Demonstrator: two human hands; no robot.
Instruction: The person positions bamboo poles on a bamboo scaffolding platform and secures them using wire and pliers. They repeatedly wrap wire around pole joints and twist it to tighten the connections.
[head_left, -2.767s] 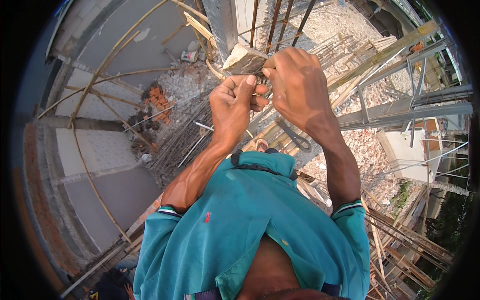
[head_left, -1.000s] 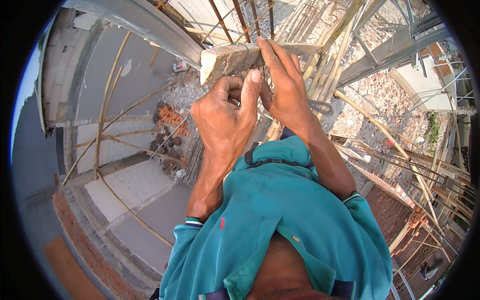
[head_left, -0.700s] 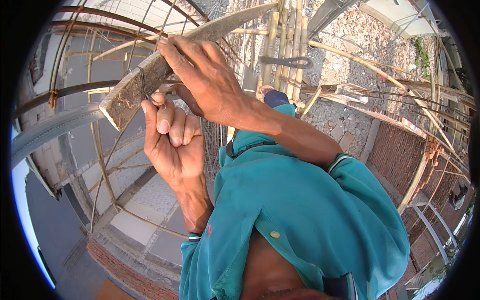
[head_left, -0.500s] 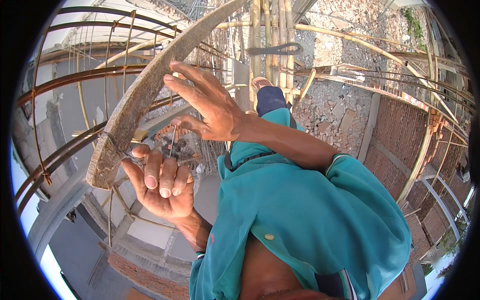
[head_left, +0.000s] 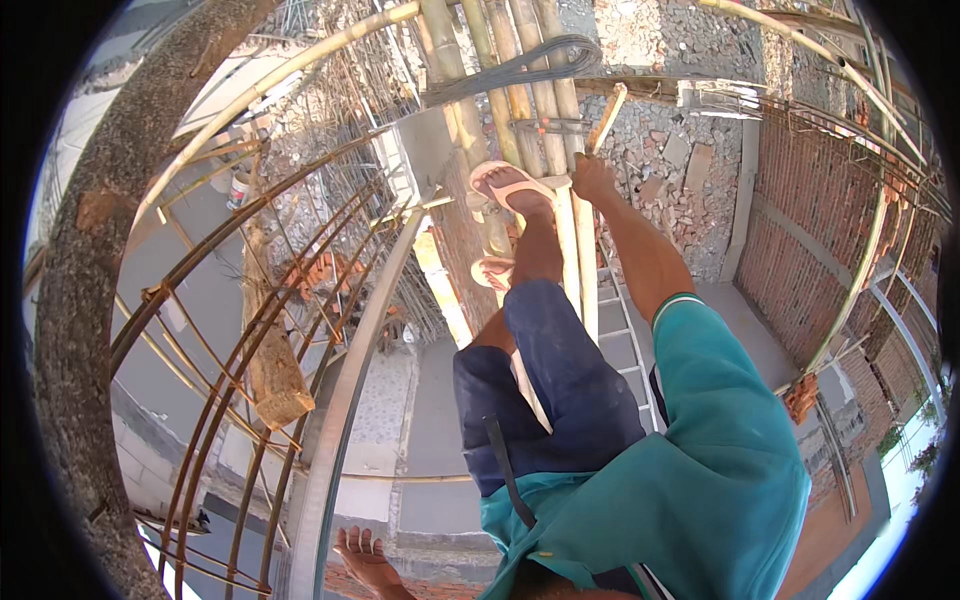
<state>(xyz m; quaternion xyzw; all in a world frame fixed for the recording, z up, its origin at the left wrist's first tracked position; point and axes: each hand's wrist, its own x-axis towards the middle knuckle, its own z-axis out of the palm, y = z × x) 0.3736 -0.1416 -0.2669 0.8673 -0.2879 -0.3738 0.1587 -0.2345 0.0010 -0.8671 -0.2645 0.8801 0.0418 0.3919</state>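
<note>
A person in a teal shirt (head_left: 690, 440) and dark blue trousers (head_left: 565, 375) is seen from above on bamboo poles (head_left: 587, 260) at a building site; the right hand (head_left: 596, 182), arm stretched out between one and two o'clock, meets the lower end of a short wooden stick (head_left: 607, 118) that points up at one o'clock, its fingers bent, though whether they grip the wood cannot be told; the left hand (head_left: 370, 565) shows low near seven o'clock, fingers spread and open, just beside the foot of a grey metal channel (head_left: 355, 380).

Pink sandals (head_left: 520, 190) stand toward twelve o'clock; above them, a looped bundle of grey wire (head_left: 515, 70) lies across the poles, with a slim metal tool (head_left: 552, 126) just below it, between twelve and one; a cage of rusty reinforcing bars (head_left: 152, 294) curves through eight to ten o'clock, inside the weathered timber (head_left: 80, 270) bowed along the rim at nine; a pale ladder (head_left: 620, 334) drops away between three and four; a red brick wall (head_left: 810, 230) rises between two and three, beside broken rubble (head_left: 680, 150).
</note>
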